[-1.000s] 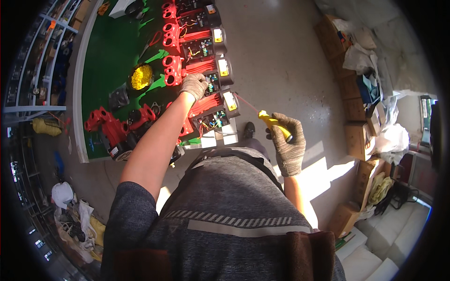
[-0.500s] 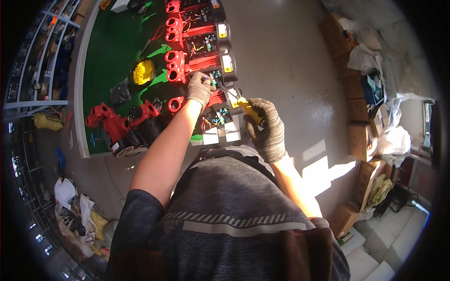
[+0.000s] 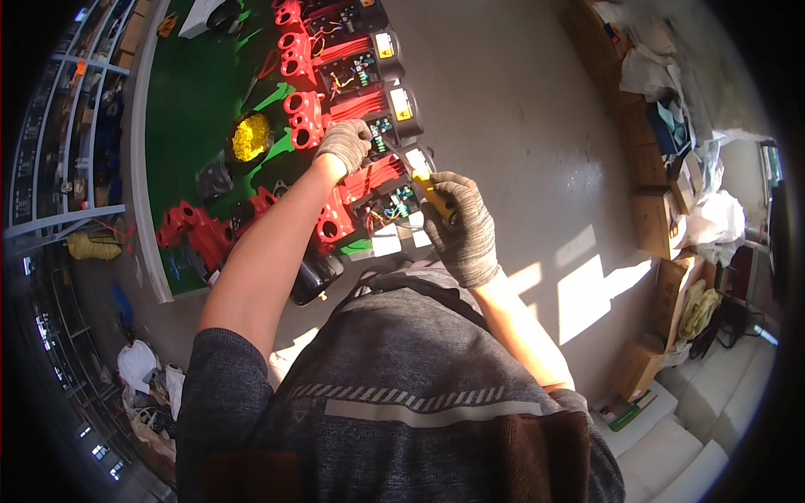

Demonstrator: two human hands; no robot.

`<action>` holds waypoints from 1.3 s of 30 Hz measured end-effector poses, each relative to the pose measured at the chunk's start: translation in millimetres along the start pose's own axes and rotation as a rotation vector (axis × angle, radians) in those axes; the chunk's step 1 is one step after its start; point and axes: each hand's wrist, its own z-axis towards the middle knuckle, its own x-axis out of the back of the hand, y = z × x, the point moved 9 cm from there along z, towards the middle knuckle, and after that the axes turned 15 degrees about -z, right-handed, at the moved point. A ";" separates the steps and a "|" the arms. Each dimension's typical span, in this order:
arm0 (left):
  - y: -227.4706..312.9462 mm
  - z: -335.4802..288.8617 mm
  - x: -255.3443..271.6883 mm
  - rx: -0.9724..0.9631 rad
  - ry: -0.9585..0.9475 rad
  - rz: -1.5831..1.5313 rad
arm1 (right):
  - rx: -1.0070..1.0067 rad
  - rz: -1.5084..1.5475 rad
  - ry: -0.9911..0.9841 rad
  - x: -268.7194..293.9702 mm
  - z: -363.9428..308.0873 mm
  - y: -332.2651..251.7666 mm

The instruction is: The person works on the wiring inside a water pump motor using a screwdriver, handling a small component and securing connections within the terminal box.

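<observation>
Screwdriver; R hand curled rnd it; L hand at PCB

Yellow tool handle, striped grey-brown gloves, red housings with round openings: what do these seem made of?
Yellow tool handle: probably smooth plastic, given its bright, even colour.
Striped grey-brown gloves: matt knitted fabric, judging by the ribbed texture.
Red housings with round openings: glossy, with bright highlights; perhaps painted metal or plastic.
</observation>
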 end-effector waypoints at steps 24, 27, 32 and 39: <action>7.3 -0.6 -0.6 -0.120 -0.001 0.281 | -0.003 -0.095 0.120 -20.5 -21.5 -25.0; -13.6 18.3 -3.1 -0.066 -0.020 0.299 | 0.046 -0.172 0.075 -21.5 -17.1 -34.9; -10.5 28.6 -12.6 -0.217 -0.037 0.615 | -0.158 -0.458 0.054 -17.3 -7.8 -48.1; -13.5 35.6 -14.8 -0.281 -0.043 0.736 | -0.220 -0.585 -0.261 -41.4 0.9 -48.0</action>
